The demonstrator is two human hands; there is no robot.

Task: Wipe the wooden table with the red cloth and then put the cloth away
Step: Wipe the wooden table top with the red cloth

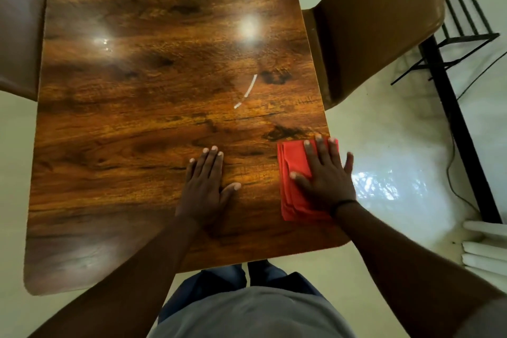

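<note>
The glossy wooden table point(142, 107) fills most of the view. A folded red cloth point(292, 173) lies at the table's right edge, near the front corner. My right hand point(323, 173) presses flat on the cloth with straight, spread fingers; the little finger reaches past the table edge. My left hand point(204, 189) rests flat on the bare wood to the left of the cloth, fingers straight, thumb out to the right. A thin white streak point(248, 92) shows on the wood beyond the hands.
A brown chair point(378, 22) stands at the table's right side, another brown chair point(19, 30) at the left. A black metal frame point(452, 90) and a cable cross the pale floor on the right. White rolled items point(485, 247) lie at the right edge.
</note>
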